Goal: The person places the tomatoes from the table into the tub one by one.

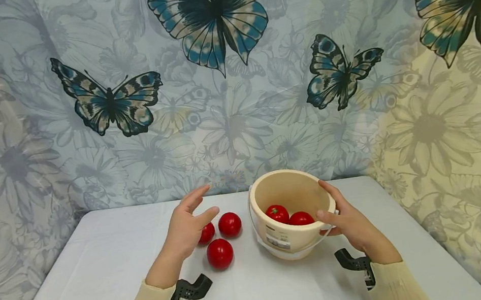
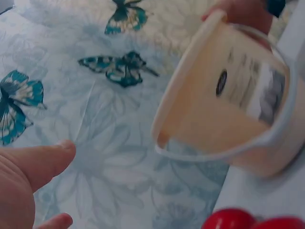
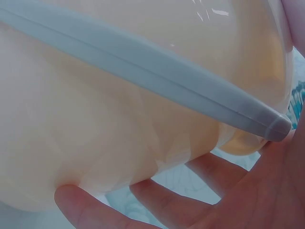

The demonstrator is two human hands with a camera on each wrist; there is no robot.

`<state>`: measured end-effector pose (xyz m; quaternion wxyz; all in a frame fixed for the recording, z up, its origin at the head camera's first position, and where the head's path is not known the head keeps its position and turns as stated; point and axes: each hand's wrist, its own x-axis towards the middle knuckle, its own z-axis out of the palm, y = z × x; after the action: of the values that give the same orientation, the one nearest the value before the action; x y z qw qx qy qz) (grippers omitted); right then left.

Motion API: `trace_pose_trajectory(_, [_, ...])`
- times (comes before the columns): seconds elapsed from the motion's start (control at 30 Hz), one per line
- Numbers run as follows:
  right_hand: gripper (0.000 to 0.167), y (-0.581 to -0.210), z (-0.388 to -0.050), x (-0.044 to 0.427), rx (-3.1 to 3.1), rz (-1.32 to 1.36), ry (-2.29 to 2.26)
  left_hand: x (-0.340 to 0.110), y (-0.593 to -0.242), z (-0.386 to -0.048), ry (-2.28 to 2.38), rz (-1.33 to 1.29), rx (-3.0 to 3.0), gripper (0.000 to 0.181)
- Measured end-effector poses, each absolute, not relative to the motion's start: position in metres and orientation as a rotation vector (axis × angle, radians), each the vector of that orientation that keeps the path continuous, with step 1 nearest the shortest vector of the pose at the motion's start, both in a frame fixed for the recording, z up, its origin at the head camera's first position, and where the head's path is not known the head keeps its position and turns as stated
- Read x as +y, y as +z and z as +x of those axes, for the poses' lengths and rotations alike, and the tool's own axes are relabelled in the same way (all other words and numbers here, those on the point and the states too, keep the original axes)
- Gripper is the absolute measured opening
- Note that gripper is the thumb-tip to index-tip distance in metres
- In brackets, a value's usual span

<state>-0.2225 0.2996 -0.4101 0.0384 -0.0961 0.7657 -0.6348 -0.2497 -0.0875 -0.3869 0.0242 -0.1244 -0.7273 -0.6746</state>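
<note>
A cream bucket (image 1: 289, 189) with a white handle (image 1: 298, 253) tilts toward the person on the table, and two red tomatoes, one (image 1: 277, 213) and another (image 1: 301, 219), lie inside it. My right hand (image 1: 353, 224) grips the bucket's right side at the rim; in the right wrist view its fingertips (image 3: 71, 195) press the outer wall. Left of the bucket my left hand (image 1: 188, 226) hovers with fingers apart, holding nothing. Near it on the table are three red tomatoes: one (image 1: 230, 224) behind, one (image 1: 220, 254) in front, and one (image 1: 207, 233) partly hidden by the hand.
A white-covered table (image 1: 79, 285) carries everything. Behind it and at both sides hangs butterfly-and-flower cloth (image 1: 236, 120). Black camera mounts sit at both wrists, one on the left (image 1: 191, 290) and one on the right (image 1: 355, 263).
</note>
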Motion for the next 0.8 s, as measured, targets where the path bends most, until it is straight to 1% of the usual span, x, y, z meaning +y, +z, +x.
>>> trace_pose_trajectory(0.13, [0.088, -0.411, -0.222, 0.301, 2.352, -0.293, -1.948, -0.111, -0.396, -0.25, -2.062, -0.405, -2.307, 0.064])
trace_pose_trajectory(0.3, [0.088, -0.411, -0.222, 0.301, 2.349, -0.29, -1.95, -0.128, -0.407, -0.249, -2.066, -0.41, -2.372, 0.066])
trace_pose_trajectory(0.5, [0.088, -0.411, -0.222, 0.3, 2.332, -0.288, -1.952, -0.144, -0.429, -0.252, -2.087, -0.295, -2.427, 0.066])
trace_pose_trajectory(0.8, [0.089, -0.41, -0.222, 0.3, 2.349, -0.273, -1.944, -0.153, -0.463, -0.265, -2.286, -0.142, -2.327, 0.069])
